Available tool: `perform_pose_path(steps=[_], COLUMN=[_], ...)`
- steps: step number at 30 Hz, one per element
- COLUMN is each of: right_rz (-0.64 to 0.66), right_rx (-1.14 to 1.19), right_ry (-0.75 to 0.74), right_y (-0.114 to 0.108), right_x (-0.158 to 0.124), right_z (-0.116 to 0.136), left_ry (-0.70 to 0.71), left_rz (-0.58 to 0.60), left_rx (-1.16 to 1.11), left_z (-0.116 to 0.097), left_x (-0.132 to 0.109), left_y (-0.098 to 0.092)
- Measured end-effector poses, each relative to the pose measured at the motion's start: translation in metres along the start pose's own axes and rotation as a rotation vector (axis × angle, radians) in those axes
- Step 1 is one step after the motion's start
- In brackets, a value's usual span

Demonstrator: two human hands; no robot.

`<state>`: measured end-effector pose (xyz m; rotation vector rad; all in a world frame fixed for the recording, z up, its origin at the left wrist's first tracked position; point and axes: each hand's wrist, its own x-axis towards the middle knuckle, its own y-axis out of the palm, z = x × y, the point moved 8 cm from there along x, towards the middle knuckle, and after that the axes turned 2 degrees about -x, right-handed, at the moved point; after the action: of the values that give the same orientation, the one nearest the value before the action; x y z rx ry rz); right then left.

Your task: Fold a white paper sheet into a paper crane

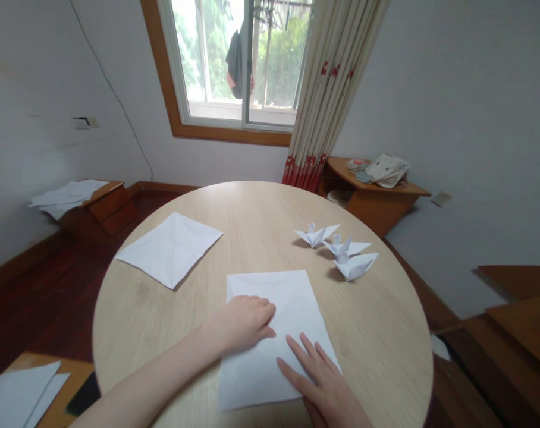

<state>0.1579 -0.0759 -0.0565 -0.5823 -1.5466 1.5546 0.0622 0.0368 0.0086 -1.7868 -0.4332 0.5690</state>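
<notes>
White rectangular paper sheet [274, 288]: lying flat on the near middle of a round, pale wood-grain table [377, 333], partly covered by a bare left hand [248, 321] and a bare right hand [317, 374].
Left hand: reaching in from the lower left and resting on the left-centre of the sheet; fingers close together and curled under, thumb towards the right. Whether they pinch any paper cannot be told.
Right hand: over the sheet's lower right part, back upwards; fingers spread apart and nearly straight, nothing pinched between them.
Creased paper: a second white, four-sided sheet with faint fold lines [174, 249], turned cornerwise at the table's left side, well apart from both hands.
Paper birds: three white, sharp-winged folded-paper birds [341, 246], close together in a slanting row near the table's far right rim.
Window: a light-framed sliding window with brown wooden trim [246, 122], a dark garment hanging beyond the glass.
Curtain: cream cloth with red patterning [327, 89], gathered at the window's right.
Corner: a brown wooden stand [386, 205] by the curtain, pale items on top.
Lower left: loose white sheets [18, 398] on a brown wooden surface [29, 358].
</notes>
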Motion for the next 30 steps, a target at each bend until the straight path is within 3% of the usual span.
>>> perform_pose_path(steps=[4,7,11,17,22,30], right_rz=[0.103,0.158,0.186,0.240,0.301,0.448], right_rx=[0.017,0.008,0.008,0.039,0.154,0.326], right_ry=[0.022,0.023,0.024,0.073,0.149,0.205], right_y=[0.006,0.006,-0.001,-0.009,-0.008,-0.031], right_x=[0.000,0.000,0.002,0.010,0.013,0.023], right_z=[0.000,0.000,0.000,-0.004,-0.011,-0.011], left_ry=[-0.022,-0.031,-0.025,-0.037,0.056,0.081], left_rz=[0.078,0.072,-0.094,-0.337,-0.566,-0.711], left_rx=[-0.033,-0.040,-0.058,-0.069,-0.039,0.008], left_z=[-0.006,-0.013,-0.023,-0.026,-0.032,-0.036], left_x=[-0.017,-0.034,-0.058,-0.085,-0.100,-0.106], left_y=[0.003,0.005,0.005,0.026,0.036,0.043])
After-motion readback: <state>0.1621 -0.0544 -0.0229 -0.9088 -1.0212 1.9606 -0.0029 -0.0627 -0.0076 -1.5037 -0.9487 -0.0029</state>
